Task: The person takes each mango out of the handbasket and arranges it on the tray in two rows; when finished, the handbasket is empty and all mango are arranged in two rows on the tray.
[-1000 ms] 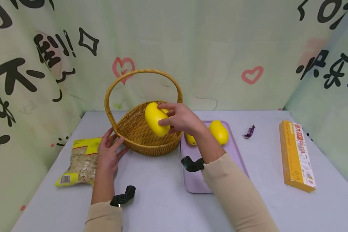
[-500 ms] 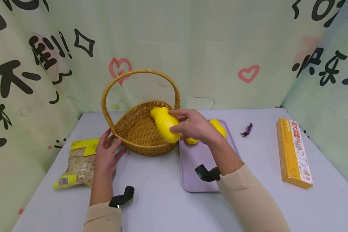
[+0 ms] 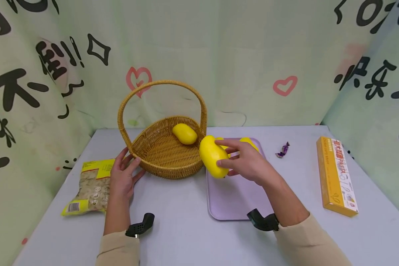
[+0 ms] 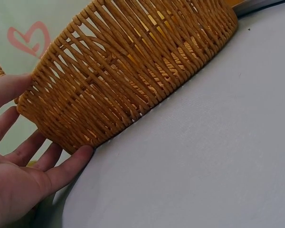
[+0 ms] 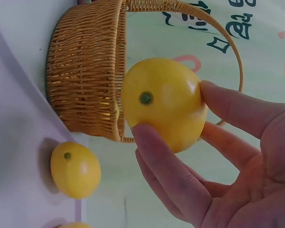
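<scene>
My right hand [image 3: 247, 160] holds a yellow mango [image 3: 211, 157] between thumb and fingers, above the left side of the lilac tray [image 3: 234, 203] and just right of the wicker basket [image 3: 169, 172]. The right wrist view shows the green stem spot on this mango. Inside the basket, towards the back right, lies another mango [image 3: 185, 133]. More mangoes sit on the tray, mostly hidden behind my right hand; one tray mango [image 5: 76, 170] is plain in the right wrist view. With spread fingers, my left hand [image 3: 122, 179] touches the basket's left outer wall.
A yellow-and-clear food bag [image 3: 94, 183] lies beside my left forearm. Right of the tray are a purple wrapped candy [image 3: 283, 149] and a yellow pasta box [image 3: 337, 175]. A printed curtain [image 3: 246, 66] hangs behind the table. The basket's tall handle [image 3: 163, 82] arches over it.
My right hand has carried the mango rightward and nearer, from over the basket to over the tray's left side. The mango left in the basket has come into view. My left hand stays put.
</scene>
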The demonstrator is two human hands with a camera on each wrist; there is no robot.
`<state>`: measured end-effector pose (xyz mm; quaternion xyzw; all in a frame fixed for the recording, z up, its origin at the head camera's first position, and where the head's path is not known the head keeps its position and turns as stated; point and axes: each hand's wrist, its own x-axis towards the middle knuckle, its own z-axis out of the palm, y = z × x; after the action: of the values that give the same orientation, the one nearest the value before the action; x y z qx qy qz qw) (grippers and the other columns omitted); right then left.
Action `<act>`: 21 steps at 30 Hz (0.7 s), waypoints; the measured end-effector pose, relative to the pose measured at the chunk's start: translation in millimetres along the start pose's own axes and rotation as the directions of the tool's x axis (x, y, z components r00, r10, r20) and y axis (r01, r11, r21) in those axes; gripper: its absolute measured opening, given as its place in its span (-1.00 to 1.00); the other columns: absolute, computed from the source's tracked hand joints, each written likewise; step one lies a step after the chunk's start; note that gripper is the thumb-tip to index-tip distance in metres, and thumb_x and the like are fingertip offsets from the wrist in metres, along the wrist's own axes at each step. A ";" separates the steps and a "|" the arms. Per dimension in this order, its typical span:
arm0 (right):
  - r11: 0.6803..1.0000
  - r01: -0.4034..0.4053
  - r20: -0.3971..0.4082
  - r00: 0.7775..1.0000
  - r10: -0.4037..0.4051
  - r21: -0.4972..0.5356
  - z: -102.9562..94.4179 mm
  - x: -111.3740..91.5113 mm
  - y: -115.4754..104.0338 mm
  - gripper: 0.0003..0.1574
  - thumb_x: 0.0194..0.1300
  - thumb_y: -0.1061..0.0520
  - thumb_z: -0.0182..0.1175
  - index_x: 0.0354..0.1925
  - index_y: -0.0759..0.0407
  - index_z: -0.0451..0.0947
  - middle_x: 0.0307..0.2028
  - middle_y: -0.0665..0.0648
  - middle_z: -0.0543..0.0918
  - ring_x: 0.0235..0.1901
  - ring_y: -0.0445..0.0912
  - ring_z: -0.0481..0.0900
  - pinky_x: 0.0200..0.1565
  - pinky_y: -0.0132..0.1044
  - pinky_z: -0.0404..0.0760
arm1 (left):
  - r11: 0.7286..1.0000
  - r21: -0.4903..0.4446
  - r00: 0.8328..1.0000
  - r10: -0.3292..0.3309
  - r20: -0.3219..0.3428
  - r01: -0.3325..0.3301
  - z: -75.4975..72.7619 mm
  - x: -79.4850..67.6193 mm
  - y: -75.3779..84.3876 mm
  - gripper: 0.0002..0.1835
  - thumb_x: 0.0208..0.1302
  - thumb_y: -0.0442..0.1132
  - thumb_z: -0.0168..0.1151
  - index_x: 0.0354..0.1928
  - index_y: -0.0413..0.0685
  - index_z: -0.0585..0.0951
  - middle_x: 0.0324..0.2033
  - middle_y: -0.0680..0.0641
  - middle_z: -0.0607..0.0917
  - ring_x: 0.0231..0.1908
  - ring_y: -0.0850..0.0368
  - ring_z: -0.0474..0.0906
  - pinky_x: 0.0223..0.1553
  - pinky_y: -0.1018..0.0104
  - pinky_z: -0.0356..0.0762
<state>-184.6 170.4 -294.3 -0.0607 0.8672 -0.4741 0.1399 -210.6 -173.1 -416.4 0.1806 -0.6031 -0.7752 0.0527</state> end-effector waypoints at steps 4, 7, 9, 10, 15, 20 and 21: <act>0.999 -0.032 -0.011 0.999 0.032 -0.024 -2.2 -9.6 6.4 -0.22 0.36 0.08 0.38 0.48 -0.08 0.41 0.30 0.31 0.45 0.07 0.13 0.62 -0.12 -0.17 0.80 | 1.000 0.004 1.000 -0.004 -0.004 0.004 0.3 0.0 -1.1 -0.28 0.50 -0.23 0.23 0.57 0.48 0.25 0.54 0.03 0.31 0.40 0.05 0.41 0.31 -0.07 0.55; 0.998 -0.052 -0.014 0.999 0.052 -0.029 -3.4 -15.6 13.1 -0.22 0.37 0.08 0.37 0.49 -0.07 0.40 0.29 0.32 0.46 0.03 0.11 0.62 -0.11 -0.17 0.80 | 1.000 0.005 1.000 -0.006 -0.004 0.006 1.0 0.1 -1.5 -0.28 0.50 -0.22 0.24 0.57 0.49 0.26 0.55 0.04 0.31 0.40 0.04 0.41 0.31 -0.07 0.55; 0.998 -0.054 -0.011 0.998 0.054 -0.022 -3.0 -19.5 18.6 -0.22 0.38 0.09 0.36 0.50 -0.06 0.39 0.28 0.33 0.46 0.02 0.10 0.62 -0.11 -0.17 0.80 | 1.000 0.004 1.000 -0.006 -0.002 0.006 1.4 0.3 -1.5 -0.28 0.50 -0.21 0.24 0.57 0.48 0.25 0.55 0.04 0.30 0.40 0.04 0.40 0.31 -0.07 0.55; 0.998 -0.054 -0.008 0.999 0.054 -0.021 -2.3 -21.4 21.7 -0.22 0.38 0.08 0.36 0.50 -0.06 0.39 0.28 0.34 0.46 0.01 0.10 0.62 -0.11 -0.17 0.80 | 1.000 0.003 1.000 -0.005 0.001 0.005 1.6 0.4 -1.4 -0.28 0.50 -0.21 0.24 0.57 0.48 0.25 0.55 0.04 0.29 0.41 0.03 0.40 0.31 -0.07 0.55; 0.998 -0.058 0.009 0.998 0.058 -0.010 4.6 -31.0 36.8 -0.24 0.38 0.07 0.37 0.48 -0.04 0.42 0.28 0.36 0.47 -0.01 0.08 0.64 -0.15 -0.19 0.79 | 1.000 0.004 1.000 0.003 0.003 -0.003 1.7 0.4 0.0 -0.29 0.51 -0.22 0.22 0.58 0.46 0.24 0.55 0.04 0.29 0.41 0.01 0.40 0.31 -0.07 0.55; 0.996 -0.085 0.008 0.996 0.086 -0.015 12.2 -36.4 47.2 -0.25 0.35 0.09 0.39 0.45 -0.04 0.45 0.26 0.34 0.49 -0.07 0.06 0.63 -0.16 -0.17 0.79 | 1.000 0.002 1.000 -0.002 0.001 0.002 0.3 0.3 0.8 -0.28 0.51 -0.23 0.22 0.58 0.46 0.24 0.55 0.03 0.30 0.41 0.03 0.40 0.31 -0.07 0.55; 0.995 -0.095 0.011 0.995 0.095 -0.021 14.0 -37.1 48.7 -0.25 0.35 0.09 0.39 0.45 -0.04 0.46 0.26 0.34 0.49 -0.09 0.05 0.63 -0.16 -0.17 0.78 | 1.000 0.000 1.000 -0.004 0.002 0.004 -0.2 0.1 0.8 -0.28 0.51 -0.23 0.22 0.58 0.46 0.24 0.55 0.03 0.29 0.41 0.03 0.40 0.31 -0.07 0.55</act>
<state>-143.7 194.4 -335.4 -0.0237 0.8731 -0.4575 0.1669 -210.8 -173.5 -415.6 0.1811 -0.6026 -0.7755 0.0508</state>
